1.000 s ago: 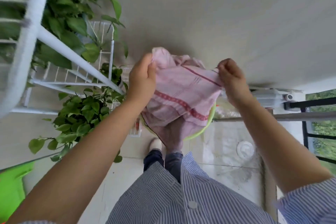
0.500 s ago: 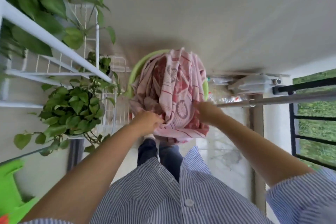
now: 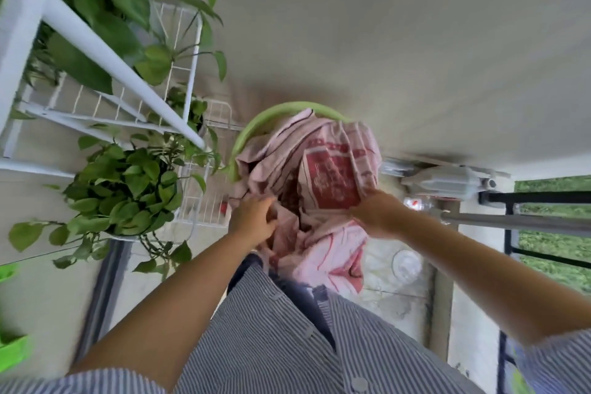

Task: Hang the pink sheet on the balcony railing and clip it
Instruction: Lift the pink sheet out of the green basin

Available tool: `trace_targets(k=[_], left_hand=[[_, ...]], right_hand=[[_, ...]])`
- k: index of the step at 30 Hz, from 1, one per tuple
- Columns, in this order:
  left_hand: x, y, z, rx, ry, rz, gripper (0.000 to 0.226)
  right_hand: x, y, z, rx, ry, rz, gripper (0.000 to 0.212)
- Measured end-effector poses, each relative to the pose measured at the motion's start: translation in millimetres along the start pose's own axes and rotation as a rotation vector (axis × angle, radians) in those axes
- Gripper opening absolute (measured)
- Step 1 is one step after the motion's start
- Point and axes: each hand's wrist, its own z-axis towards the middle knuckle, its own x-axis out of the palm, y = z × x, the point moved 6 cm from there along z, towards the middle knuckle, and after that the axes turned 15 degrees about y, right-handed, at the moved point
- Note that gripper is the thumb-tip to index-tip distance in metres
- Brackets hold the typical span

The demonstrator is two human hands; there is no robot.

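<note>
The pink sheet (image 3: pixel 323 182), patterned with red stripes and a red panel, hangs bunched in front of me over a green basin (image 3: pixel 252 134) on the floor. My left hand (image 3: pixel 252 217) grips a fold at the sheet's left side. On the sheet's right side, my right hand (image 3: pixel 367 208) holds the cloth, its fingers hidden in the fabric. The black balcony railing (image 3: pixel 537 198) runs along the right edge, with a grey pole (image 3: pixel 511 221) across it. No clip is visible.
A white wire plant rack (image 3: pixel 105 57) with leafy green plants (image 3: pixel 124 189) stands at the left. Grey bundled items (image 3: pixel 447 182) lie by the wall near the railing. A green plastic object (image 3: pixel 12 349) sits at the lower left. A floor drain (image 3: pixel 406 262) is below.
Both hands came down from chest height, where they held the sheet's top edge, and now grasp it lower. The sheet has unfolded and hangs longer over the basin.
</note>
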Motion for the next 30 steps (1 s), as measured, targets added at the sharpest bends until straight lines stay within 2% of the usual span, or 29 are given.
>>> trace_targets(k=[2,3,6,8,11,12,13,15,17,20,23,25,27,30], left_hand=[[17.1,-13.1,13.1,0.048,0.147,0.165,0.075],[28.1,-18.7,16.1,0.066,0.23,0.219,0.076],[60.9,-19.6,15.1,0.032,0.369,0.266,0.039],[68.6,-15.9,7.4,0.008,0.35,0.255,0.028],[54.3,-0.9,-11.1,0.007,0.248,0.02,0.027],[44.1,6.9,-17.6,0.001,0.187,-0.035,0.025],[33.7,15.4,-25.3,-0.003,0.129,-0.077,0.024],[17.7,31.2,-41.8,0.027,0.018,-0.129,0.024],[5.5,38.5,-61.3,0.075,-0.07,-0.156,0.035],[1.8,37.7,-81.0,0.145,-0.084,-0.138,0.036],[3.7,39.8,-89.0,0.169,-0.067,-0.095,0.029],[-0.3,44.6,-89.9,0.148,-0.117,-0.18,0.029],[-10.6,44.1,-88.5,0.08,-0.164,-0.3,0.024],[-42.5,17.6,-87.2,0.148,-0.253,-0.213,0.026]], right_hand=[[22.7,-6.8,-11.8,-0.004,0.054,-0.085,0.028],[32.0,-10.4,-14.6,-0.018,0.06,-0.128,0.029],[43.2,-17.4,-16.0,-0.047,0.065,-0.226,0.03],[37.8,-17.3,-11.7,-0.041,0.077,-0.208,0.031],[29.8,-8.4,-2.1,-0.095,0.266,0.165,0.034],[24.4,-5.3,5.5,-0.113,0.28,0.252,0.036],[14.9,-3.8,15.4,-0.11,0.217,0.247,0.038],[-8.7,-1.9,38.8,-0.059,-0.052,0.094,0.045],[-25.9,10.5,60.2,-0.056,-0.222,-0.056,0.057],[-39.4,29.2,86.6,-0.054,-0.229,-0.302,0.061],[-45.7,30.4,107.4,-0.017,-0.173,-0.406,0.047],[-55.2,26.0,103.8,-0.016,-0.186,-0.289,0.035],[-71.0,14.8,79.2,-0.05,-0.257,-0.032,0.027],[-106.7,-17.4,23.1,-0.035,-0.49,0.269,0.028]])
